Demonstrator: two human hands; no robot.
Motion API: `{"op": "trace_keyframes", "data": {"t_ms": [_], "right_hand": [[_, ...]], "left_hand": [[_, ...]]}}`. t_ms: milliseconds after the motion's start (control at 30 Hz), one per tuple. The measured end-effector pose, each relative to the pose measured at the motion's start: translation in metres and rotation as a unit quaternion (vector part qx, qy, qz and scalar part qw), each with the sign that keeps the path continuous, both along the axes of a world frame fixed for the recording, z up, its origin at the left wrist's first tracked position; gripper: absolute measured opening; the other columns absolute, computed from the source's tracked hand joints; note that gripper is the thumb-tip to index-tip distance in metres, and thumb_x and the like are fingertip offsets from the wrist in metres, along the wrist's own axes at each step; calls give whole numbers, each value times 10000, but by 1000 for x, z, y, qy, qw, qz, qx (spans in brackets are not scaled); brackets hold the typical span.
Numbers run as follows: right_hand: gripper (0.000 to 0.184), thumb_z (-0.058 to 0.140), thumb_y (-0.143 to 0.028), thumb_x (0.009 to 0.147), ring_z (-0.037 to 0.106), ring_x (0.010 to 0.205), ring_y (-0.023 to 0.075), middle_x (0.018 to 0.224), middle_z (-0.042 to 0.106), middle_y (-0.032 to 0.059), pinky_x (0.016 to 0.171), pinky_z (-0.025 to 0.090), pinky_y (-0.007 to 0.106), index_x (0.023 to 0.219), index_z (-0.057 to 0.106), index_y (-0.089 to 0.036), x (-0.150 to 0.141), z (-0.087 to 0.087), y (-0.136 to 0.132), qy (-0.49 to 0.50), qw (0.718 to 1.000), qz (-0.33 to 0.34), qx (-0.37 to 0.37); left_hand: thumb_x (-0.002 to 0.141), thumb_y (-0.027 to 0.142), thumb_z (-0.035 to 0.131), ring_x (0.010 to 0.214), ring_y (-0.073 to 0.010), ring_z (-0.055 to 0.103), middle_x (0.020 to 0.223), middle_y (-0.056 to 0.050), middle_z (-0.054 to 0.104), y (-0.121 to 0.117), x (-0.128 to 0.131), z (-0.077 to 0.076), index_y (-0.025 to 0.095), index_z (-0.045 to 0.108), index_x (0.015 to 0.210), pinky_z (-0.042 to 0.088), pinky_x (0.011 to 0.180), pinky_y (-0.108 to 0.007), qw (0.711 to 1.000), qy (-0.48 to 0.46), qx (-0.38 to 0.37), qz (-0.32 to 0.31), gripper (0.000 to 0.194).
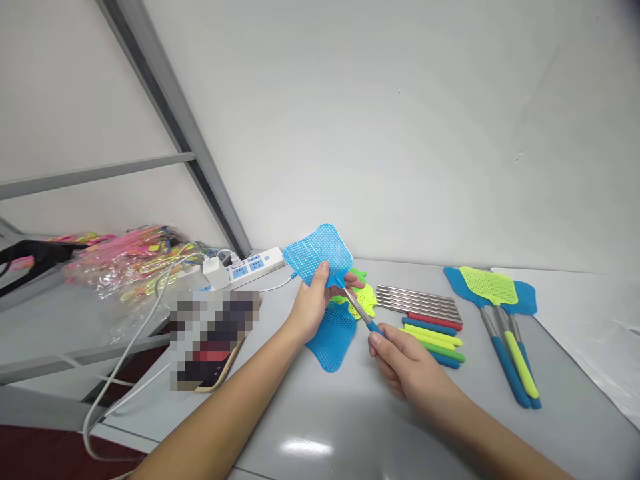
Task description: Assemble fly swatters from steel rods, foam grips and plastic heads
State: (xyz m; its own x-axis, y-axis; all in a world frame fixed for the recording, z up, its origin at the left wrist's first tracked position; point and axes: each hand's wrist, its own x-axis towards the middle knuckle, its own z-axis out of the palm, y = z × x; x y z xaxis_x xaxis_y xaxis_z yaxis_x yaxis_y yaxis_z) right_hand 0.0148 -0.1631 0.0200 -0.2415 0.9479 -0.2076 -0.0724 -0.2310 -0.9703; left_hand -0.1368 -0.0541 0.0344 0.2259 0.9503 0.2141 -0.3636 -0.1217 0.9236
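Observation:
My left hand (313, 301) grips a blue plastic mesh fly swatter head (318, 253) at its base, holding it up off the table. My right hand (405, 360) pinches the lower end of the same swatter, where its steel shaft (358, 311) meets a short blue piece. Just below lies a loose blue mesh head (332, 339), and lime-green heads (363, 300) lie partly behind my left fingers. To the right of my hands are several steel rods (419, 302) and several coloured handles (433, 339). Further right lie finished swatters (490, 287) with blue and yellow-green heads.
The work surface is a grey table (310, 407) against a white wall. Beyond its left edge are a white power strip (255, 265), a charger (216, 272), a white cable (131, 347), a blurred phone (210, 340) and a clear bag of pink items (131, 263).

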Motion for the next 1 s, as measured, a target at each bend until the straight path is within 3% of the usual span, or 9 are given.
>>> {"op": "trace_keyframes", "data": {"t_ms": [167,367,467,667,833,1000], "right_hand": [[372,478,-558,912,170,410,52,470,274,-114,383,134,189,829,506,-196,2,0,2,5,1000,6,-3],[399,410,-578,932,259,266,38,451,377,-119,295,170,177,872,518,-199,5,3,-1,26,999,34,16],[409,404,-576,934,286,244,39,436,384,-121,285,197,165,846,515,-193,2,1,-2,54,998,27,17],[401,413,-557,938,324,256,44,429,425,-101,291,208,158,810,507,-188,-3,1,-3,107,994,19,-24],[385,416,-537,943,292,267,49,412,412,-98,315,227,171,738,436,-211,-3,4,-3,200,976,48,-68],[361,376,-528,957,232,255,68,396,367,-113,305,242,191,744,406,-238,4,1,0,331,924,141,-127]], "left_hand": [[888,482,553,729,-200,681,852,-77,724,1,-5,0,144,648,881,529,709,-332,999,38,-18,-31,351],[892,482,556,740,-188,652,842,-97,707,-17,-5,7,137,712,873,504,746,-317,977,125,5,-174,379],[870,470,599,754,-169,644,908,-95,700,-23,-1,7,158,729,896,491,751,-290,963,163,38,-209,338],[916,497,512,656,-137,611,1006,-105,693,-26,5,-5,169,721,932,497,738,-308,941,136,14,-309,389],[928,502,491,913,-217,644,991,-128,699,-27,8,-10,149,715,844,470,863,-353,951,54,-21,-303,427],[915,515,510,977,-232,628,1002,-131,691,-28,8,-6,147,718,837,458,896,-360,959,31,-15,-283,430]]}}
